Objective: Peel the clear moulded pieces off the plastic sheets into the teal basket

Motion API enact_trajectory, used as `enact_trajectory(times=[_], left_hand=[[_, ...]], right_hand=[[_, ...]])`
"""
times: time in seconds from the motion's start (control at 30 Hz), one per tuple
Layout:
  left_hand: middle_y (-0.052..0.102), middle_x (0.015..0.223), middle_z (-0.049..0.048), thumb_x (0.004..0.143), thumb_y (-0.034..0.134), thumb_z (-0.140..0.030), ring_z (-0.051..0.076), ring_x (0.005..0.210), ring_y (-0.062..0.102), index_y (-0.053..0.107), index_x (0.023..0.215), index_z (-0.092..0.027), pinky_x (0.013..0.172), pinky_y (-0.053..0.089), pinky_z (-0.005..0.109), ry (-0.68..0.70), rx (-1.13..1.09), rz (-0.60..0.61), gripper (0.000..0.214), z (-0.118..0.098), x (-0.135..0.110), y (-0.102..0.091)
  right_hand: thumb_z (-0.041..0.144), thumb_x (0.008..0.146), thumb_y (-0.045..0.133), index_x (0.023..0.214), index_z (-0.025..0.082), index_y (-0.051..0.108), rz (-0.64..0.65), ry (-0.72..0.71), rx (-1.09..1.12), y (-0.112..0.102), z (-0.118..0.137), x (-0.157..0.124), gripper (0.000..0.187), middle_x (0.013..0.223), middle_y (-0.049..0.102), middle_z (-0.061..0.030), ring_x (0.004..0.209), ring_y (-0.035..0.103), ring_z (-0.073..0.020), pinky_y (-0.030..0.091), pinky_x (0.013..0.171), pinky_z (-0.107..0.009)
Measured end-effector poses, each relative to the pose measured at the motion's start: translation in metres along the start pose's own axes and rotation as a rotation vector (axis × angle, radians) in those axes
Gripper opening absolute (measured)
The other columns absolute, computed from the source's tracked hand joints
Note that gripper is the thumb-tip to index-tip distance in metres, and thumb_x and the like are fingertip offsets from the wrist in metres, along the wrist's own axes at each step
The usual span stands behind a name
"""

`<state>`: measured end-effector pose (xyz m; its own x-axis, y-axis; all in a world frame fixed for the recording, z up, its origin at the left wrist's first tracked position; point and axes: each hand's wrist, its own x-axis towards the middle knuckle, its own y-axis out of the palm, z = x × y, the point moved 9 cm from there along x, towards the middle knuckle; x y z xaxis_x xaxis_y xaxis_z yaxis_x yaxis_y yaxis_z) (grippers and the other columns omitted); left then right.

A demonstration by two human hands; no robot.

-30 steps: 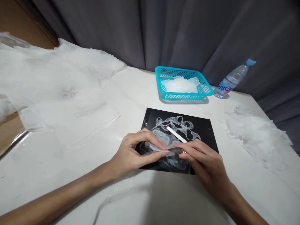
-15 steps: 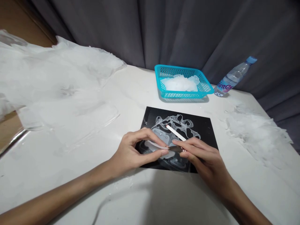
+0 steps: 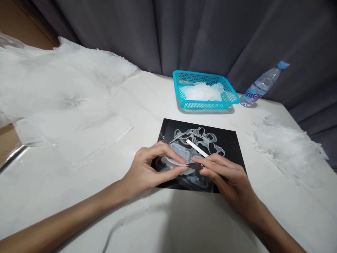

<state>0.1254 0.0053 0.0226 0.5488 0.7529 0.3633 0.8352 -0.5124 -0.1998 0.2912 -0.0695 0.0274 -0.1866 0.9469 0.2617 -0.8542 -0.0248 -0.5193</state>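
A black mat (image 3: 231,144) lies on the white table in front of me with a clear, translucent plastic piece (image 3: 202,138) spread over it. My left hand (image 3: 150,168) pinches the near edge of that clear piece between thumb and fingers. My right hand (image 3: 226,175) is closed round a small knife (image 3: 196,149) with a white handle. Its dark blade meets the plastic right by my left fingertips. Both hands rest over the mat's near half.
A turquoise basket (image 3: 231,96) with clear plastic bits stands behind the mat. A water bottle (image 3: 259,88) lies at the back right. Crumpled clear plastic sheeting (image 3: 65,88) covers the table's left side. More clear scraps (image 3: 286,147) lie at the right. A grey curtain hangs behind.
The hands and knife stay nearly in place on the clear piece; the view has shifted slightly, so everything sits a little higher in the picture.
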Motion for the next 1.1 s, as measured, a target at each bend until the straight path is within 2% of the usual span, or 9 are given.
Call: enact_trajectory(times=[0.57, 0.83, 1.1], left_hand=[[0.082, 0.089, -0.0001, 0.08, 0.087, -0.011, 0.015, 0.082, 0.075, 0.078, 0.09, -0.022, 0.081, 0.056, 0.027, -0.011, 0.001, -0.007, 0.017, 0.001, -0.0023, -0.0012], [0.081, 0.087, 0.0008, 0.081, 0.087, -0.014, 0.016, 0.08, 0.075, 0.078, 0.089, -0.022, 0.078, 0.056, 0.028, -0.026, 0.009, -0.016, 0.014, 0.0012, -0.0008, -0.0015], [0.081, 0.088, 0.0002, 0.08, 0.087, -0.012, 0.015, 0.081, 0.075, 0.078, 0.09, -0.023, 0.08, 0.056, 0.028, -0.012, -0.001, -0.011, 0.017, 0.0011, -0.0005, -0.0011]], right_hand=[[0.022, 0.105, 0.057, 0.129, 0.025, 0.074, -0.029, -0.036, -0.14, -0.0006, 0.0069, -0.0005, 0.029, 0.107, 0.077, -0.0031, 0.094, 0.071, -0.0164, 0.057, 0.085, -0.028], [0.022, 0.105, 0.058, 0.131, 0.024, 0.072, -0.029, -0.032, -0.124, -0.0005, 0.0061, -0.0012, 0.029, 0.107, 0.077, -0.002, 0.095, 0.07, -0.0146, 0.055, 0.087, -0.026], [0.022, 0.105, 0.059, 0.133, 0.025, 0.072, -0.042, -0.021, -0.097, -0.0011, 0.0053, -0.0015, 0.031, 0.103, 0.076, -0.0016, 0.092, 0.07, -0.0143, 0.055, 0.083, -0.026]])
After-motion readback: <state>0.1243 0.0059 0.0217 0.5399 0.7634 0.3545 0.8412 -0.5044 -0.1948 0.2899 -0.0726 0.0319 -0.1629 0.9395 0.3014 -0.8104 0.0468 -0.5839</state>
